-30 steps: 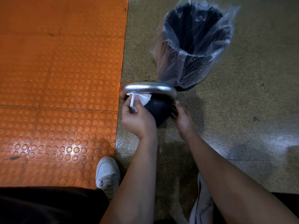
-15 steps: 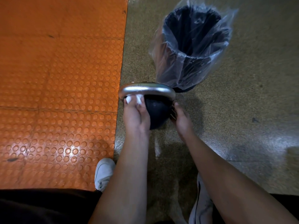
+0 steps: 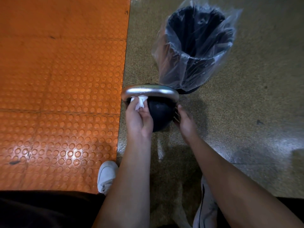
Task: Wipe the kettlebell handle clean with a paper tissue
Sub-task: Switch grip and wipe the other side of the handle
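- Head view: kettlebell [image 3: 162, 112], black ball w/ silver handle [image 3: 148, 92], stands on the speckled brown floor [image 3: 246, 112], just right of the orange studded mat [image 3: 62, 96] edge.
- Left hand [image 3: 138, 119] pinches a white paper tissue [image 3: 140, 102] btwn thumb and fingers; tissue pressed up against the underside of the handle near its left bend.
- Right hand [image 3: 184, 120] rests against the right side of the ball, fingers mostly hidden behind it; looks curved to the ball, but can't tell how tight the hold is.
- Black bin [image 3: 197, 46] w/ clear plastic liner [image 3: 171, 69] sits just behind the kettlebell, up and to the right; liner hangs down close to the handle's far side.
- White shoe [image 3: 107, 176] on the floor by the mat edge, below the left forearm; second shoe [image 3: 205, 209] partly hidden under the right forearm.
- Dark clothing [image 3: 46, 209] fills the bottom-left corner.
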{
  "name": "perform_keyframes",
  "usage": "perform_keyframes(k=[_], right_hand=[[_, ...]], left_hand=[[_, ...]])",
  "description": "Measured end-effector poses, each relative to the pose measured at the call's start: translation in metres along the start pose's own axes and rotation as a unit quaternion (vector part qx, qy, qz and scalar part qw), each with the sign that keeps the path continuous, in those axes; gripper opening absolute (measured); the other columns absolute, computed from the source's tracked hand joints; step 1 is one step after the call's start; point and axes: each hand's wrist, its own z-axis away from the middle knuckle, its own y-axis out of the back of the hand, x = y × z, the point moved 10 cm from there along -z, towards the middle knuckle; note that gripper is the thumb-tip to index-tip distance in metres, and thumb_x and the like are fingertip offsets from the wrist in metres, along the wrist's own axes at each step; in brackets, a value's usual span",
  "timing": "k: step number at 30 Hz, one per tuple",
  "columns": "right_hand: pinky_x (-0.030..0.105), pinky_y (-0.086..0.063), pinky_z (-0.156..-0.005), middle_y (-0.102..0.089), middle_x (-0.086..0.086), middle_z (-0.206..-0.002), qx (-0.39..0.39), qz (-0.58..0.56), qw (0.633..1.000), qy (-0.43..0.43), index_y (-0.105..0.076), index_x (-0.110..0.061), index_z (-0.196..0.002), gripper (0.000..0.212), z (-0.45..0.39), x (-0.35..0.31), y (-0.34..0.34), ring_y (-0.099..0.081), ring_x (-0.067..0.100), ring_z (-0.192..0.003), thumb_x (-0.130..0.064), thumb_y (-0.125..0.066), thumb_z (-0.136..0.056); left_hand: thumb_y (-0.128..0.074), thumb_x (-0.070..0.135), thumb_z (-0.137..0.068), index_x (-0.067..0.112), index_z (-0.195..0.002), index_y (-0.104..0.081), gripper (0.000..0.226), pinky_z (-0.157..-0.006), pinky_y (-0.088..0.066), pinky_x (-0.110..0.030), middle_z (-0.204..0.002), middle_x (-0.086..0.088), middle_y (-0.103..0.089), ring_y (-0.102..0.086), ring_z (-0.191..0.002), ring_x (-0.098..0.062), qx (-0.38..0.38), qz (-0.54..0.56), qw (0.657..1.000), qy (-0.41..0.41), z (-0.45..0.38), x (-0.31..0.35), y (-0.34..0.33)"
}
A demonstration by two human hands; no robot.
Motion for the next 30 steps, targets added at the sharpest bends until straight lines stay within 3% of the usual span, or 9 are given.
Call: perform_keyframes(k=[3, 8, 12, 14, 16, 20, 27, 30], right_hand=[[0.055, -0.041, -0.117, -0.067, -0.008, -0.140, -0.005, 0.005, 1.000, 0.006, -0.066, -0.042, -0.135, 0.087, 0.001, -0.002, -0.001, -0.059, 0.019, -0.133, -0.095, -0.063, -0.065], [0.052, -0.042, -0.118, -0.068, -0.006, -0.138, -0.013, -0.010, 1.000, 0.015, -0.066, -0.035, -0.137, 0.089, 0.002, -0.006, -0.002, -0.061, 0.017, -0.132, -0.089, -0.068, -0.067], [0.052, -0.043, -0.117, -0.069, -0.005, -0.137, -0.010, -0.015, 1.000, 0.011, -0.070, -0.039, -0.131, 0.090, 0.004, -0.008, -0.003, -0.061, 0.019, -0.130, -0.094, -0.069, -0.059], [0.051, -0.044, -0.117, -0.069, -0.004, -0.137, -0.014, -0.019, 1.000, 0.009, -0.070, -0.038, -0.130, 0.080, 0.004, -0.009, -0.004, -0.062, 0.019, -0.130, -0.087, -0.069, -0.067], [0.050, -0.044, -0.117, -0.069, -0.004, -0.138, -0.014, -0.015, 1.000, 0.009, -0.069, -0.034, -0.134, 0.085, 0.004, -0.009, -0.004, -0.061, 0.019, -0.130, -0.087, -0.067, -0.068], [0.052, -0.043, -0.117, -0.068, -0.005, -0.138, -0.010, -0.001, 1.000, 0.010, -0.067, -0.034, -0.137, 0.097, 0.003, -0.008, -0.001, -0.061, 0.019, -0.131, -0.094, -0.067, -0.060], [0.050, -0.044, -0.117, -0.068, -0.001, -0.137, -0.025, -0.004, 1.000, 0.015, -0.067, -0.030, -0.137, 0.068, 0.005, -0.013, -0.004, -0.061, 0.021, -0.131, -0.072, -0.063, -0.083], [0.049, -0.045, -0.116, -0.068, 0.004, -0.136, -0.022, -0.020, 0.999, 0.012, -0.065, -0.024, -0.138, 0.048, 0.004, -0.013, -0.003, -0.063, 0.022, -0.128, -0.054, -0.060, -0.100]], left_hand=[[-0.051, -0.005, -0.096, -0.002, -0.109, -0.059, 0.015, -0.078, -0.059, -0.021, -0.097, -0.013, -0.066, -0.067, -0.087, -0.017, -0.002, -0.004, 1.000, -0.005, 0.000, 0.005, 0.003], [-0.043, -0.011, -0.094, 0.000, -0.090, -0.061, 0.022, -0.067, -0.058, -0.016, -0.077, -0.007, -0.064, -0.064, -0.068, -0.011, 0.003, -0.006, 1.000, 0.000, 0.000, 0.005, -0.008], [-0.050, -0.008, -0.093, -0.001, -0.092, -0.063, 0.014, -0.071, -0.060, -0.020, -0.085, -0.010, -0.068, -0.071, -0.070, -0.015, 0.007, -0.035, 0.999, 0.002, 0.003, 0.008, 0.003], [-0.047, -0.010, -0.093, 0.001, -0.091, -0.061, 0.018, -0.060, -0.058, -0.017, -0.083, -0.009, -0.065, -0.069, -0.067, -0.013, 0.003, -0.019, 1.000, 0.002, -0.004, 0.012, 0.000], [-0.044, -0.013, -0.092, 0.003, -0.091, -0.060, 0.022, -0.055, -0.055, -0.016, -0.078, -0.007, -0.063, -0.066, -0.063, -0.011, 0.000, -0.007, 1.000, 0.003, -0.009, 0.012, -0.004], [-0.050, -0.008, -0.092, -0.001, -0.094, -0.062, 0.014, -0.071, -0.060, -0.020, -0.086, -0.010, -0.070, -0.072, -0.074, -0.015, -0.004, -0.051, 0.999, 0.004, 0.003, 0.009, 0.007], [-0.048, -0.009, -0.092, 0.000, -0.090, -0.061, 0.016, -0.074, -0.061, -0.023, -0.082, -0.011, -0.068, -0.070, -0.075, -0.017, -0.023, -0.064, 0.998, 0.002, -0.006, 0.015, 0.000], [-0.049, -0.007, -0.091, -0.001, -0.092, -0.062, 0.014, -0.074, -0.060, -0.022, -0.085, -0.012, -0.070, -0.071, -0.078, -0.018, -0.030, -0.090, 0.995, 0.011, 0.003, 0.015, 0.005]])
